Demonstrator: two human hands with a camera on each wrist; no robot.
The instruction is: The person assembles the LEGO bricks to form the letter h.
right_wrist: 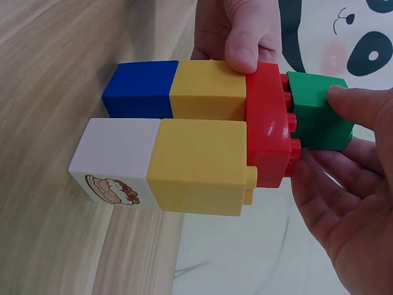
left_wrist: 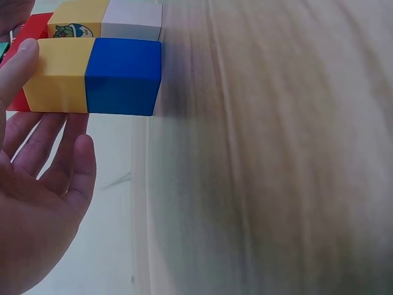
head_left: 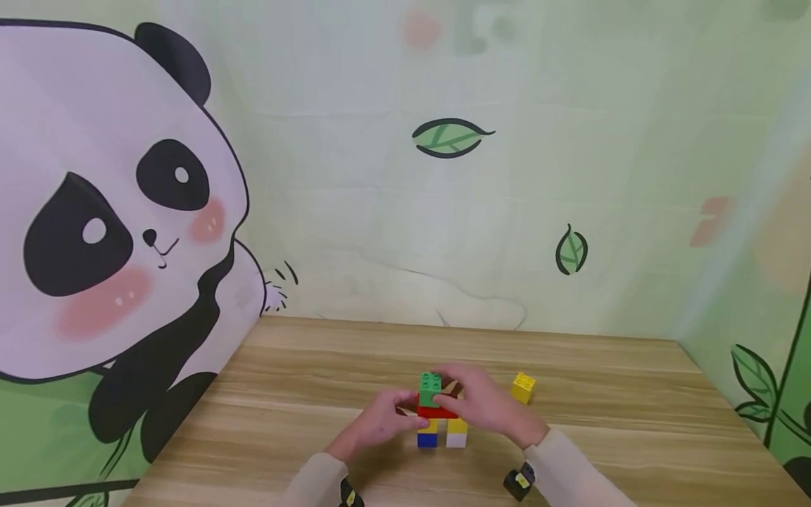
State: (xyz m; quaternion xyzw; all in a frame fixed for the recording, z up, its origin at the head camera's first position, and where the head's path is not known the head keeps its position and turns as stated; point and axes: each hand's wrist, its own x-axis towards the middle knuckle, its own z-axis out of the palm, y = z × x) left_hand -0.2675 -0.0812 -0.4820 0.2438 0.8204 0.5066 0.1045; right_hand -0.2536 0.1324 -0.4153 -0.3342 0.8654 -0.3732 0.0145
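Note:
My left hand (head_left: 383, 418) grips the left column at a yellow building brick (left_wrist: 58, 77), thumb in front and fingers behind. That brick stands on a blue brick (head_left: 427, 440). Beside it, another yellow brick (right_wrist: 199, 163) sits on a white brick (right_wrist: 116, 147) with a cake picture. Bridging both columns is a long red brick (right_wrist: 268, 129). My right hand (head_left: 484, 401) pinches a green brick (right_wrist: 319, 107) over the red one's left end. Red studs show between green and red, so the green brick looks loosely seated or slightly apart.
A single yellow brick (head_left: 523, 387) lies to the right, beyond my right hand. The wood-grain table (head_left: 285, 394) ends at a printed backdrop (head_left: 348, 232) behind and at the sides.

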